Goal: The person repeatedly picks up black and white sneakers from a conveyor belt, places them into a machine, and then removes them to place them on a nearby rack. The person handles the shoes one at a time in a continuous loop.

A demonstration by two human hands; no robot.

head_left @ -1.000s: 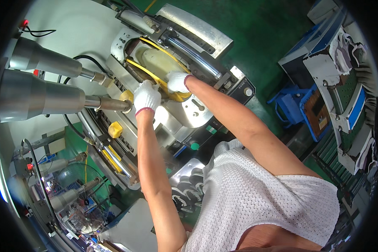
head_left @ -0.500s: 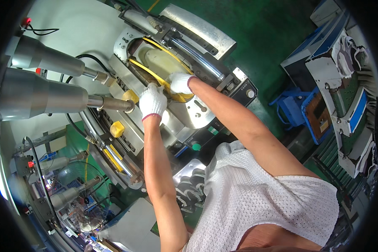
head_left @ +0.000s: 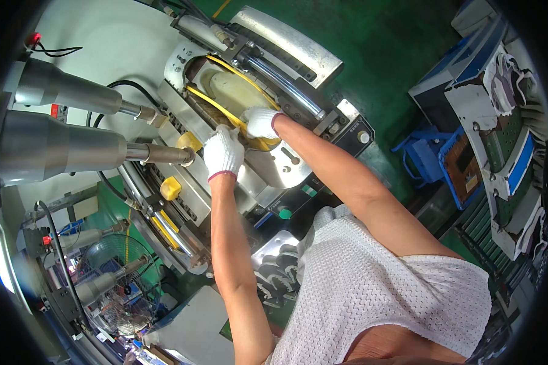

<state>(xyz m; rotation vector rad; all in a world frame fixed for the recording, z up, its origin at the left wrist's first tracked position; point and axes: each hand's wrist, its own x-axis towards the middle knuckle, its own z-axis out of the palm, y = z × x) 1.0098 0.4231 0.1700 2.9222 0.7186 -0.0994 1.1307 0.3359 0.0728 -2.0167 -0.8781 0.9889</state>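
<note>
Fingers of the left hand (head_left: 223, 153), in a white knit glove, curl down onto the near edge of the yellow band (head_left: 225, 109) that rims the open mould (head_left: 237, 91) of the press; whether they pinch it or only press on it cannot be told. The right hand (head_left: 260, 122), gloved alike, lies just beside the left, its fingers bent over the same band where it meets a pale sole-shaped piece (head_left: 234, 88) lying in the mould's hollow. The band runs around this piece, inside the grey metal frame. Two large steel cylinders (head_left: 55, 121) reach in from the left, their rods ending near the left hand. A yellow knob (head_left: 171, 188) sits on the machine below that hand. A blue crate (head_left: 429, 161) stands well apart to the right, on the green floor (head_left: 383, 42).
</note>
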